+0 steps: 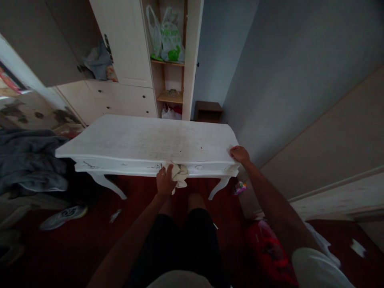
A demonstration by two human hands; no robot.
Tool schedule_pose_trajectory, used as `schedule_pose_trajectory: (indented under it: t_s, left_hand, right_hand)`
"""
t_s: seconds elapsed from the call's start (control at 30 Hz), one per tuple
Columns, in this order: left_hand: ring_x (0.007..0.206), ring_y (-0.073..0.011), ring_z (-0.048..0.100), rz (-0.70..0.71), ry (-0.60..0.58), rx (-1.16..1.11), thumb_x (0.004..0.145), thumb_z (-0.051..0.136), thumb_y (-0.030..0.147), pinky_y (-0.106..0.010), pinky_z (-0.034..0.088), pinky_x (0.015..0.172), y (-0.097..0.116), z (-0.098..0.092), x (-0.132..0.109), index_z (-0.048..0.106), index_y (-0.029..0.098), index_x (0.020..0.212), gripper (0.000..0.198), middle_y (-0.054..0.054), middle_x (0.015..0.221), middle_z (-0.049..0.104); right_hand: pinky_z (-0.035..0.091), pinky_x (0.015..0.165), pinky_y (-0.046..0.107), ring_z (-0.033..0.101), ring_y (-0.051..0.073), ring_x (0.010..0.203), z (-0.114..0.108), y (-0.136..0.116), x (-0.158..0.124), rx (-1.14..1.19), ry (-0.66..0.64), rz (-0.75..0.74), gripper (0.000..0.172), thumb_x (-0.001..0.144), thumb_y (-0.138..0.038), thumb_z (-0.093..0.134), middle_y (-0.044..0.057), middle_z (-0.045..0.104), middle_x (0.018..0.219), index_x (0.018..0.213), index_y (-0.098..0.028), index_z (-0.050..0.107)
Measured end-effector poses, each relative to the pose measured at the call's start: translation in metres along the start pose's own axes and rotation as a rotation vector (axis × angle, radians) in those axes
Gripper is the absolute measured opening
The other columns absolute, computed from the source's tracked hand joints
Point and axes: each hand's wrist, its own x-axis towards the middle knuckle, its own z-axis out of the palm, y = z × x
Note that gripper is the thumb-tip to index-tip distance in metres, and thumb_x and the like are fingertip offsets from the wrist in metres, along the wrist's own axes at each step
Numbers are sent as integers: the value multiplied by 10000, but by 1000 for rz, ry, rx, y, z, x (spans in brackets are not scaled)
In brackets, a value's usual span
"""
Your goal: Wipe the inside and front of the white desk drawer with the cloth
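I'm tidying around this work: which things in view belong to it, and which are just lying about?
In the work:
cream cloth in the left hand
white table, right hand at one end

Lying about:
grey fabric
shoe
pink packet
plastic bags

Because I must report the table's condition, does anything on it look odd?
Yes: the white table has a brownish smudge across its middle, and small dark spots toward the front edge; both stand out against white.
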Motion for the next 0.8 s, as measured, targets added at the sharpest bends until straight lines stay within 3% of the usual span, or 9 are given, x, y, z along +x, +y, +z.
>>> schedule_pose_trajectory:
  t_s: [0.17, 0.33, 0.6, 0.8]
  left_hand:
    - [1184, -363, 489, -97, 60, 1, 720, 702, 319, -447, 408, 960, 16, 20, -2, 481, 163, 1375, 708, -220, 1386, 441]
    - [1157, -371, 506, -231, 62, -5, 730, 714, 349, -450, 423, 930, 38, 21, -1, 375, 159, 1466, 832, -235, 1354, 440]
    - [1112, -361, 516, -39, -184, 167, 808, 624, 302, -443, 431, 845, 93, 14, 3, 428, 273, 1452, 674, -205, 1374, 477]
    - [1133, -362, 498, 30, -286, 210, 800, 626, 311, -455, 436, 856, 96, 10, 4, 355, 282, 1490, 742, -202, 1400, 455]
  right_hand:
    - [422, 437, 188, 541, 92, 410, -2, 11, 0, 101, -22, 6, 124, 733, -151, 573, -23, 640, 510, 621, -185, 616]
    - [473, 457, 197, 573, 98, 426, -2, 15, -2, 194, -25, -3, 83, 751, -170, 551, -16, 676, 565, 697, -188, 611]
    - [433, 457, 201, 568, 106, 430, 1, 20, -4, 176, 37, -83, 90, 734, -188, 546, -22, 658, 538, 685, -192, 622]
    - [455, 499, 228, 581, 126, 467, 2, 26, -9, 231, 38, -150, 99, 743, -249, 535, -2, 677, 584, 742, -199, 620]
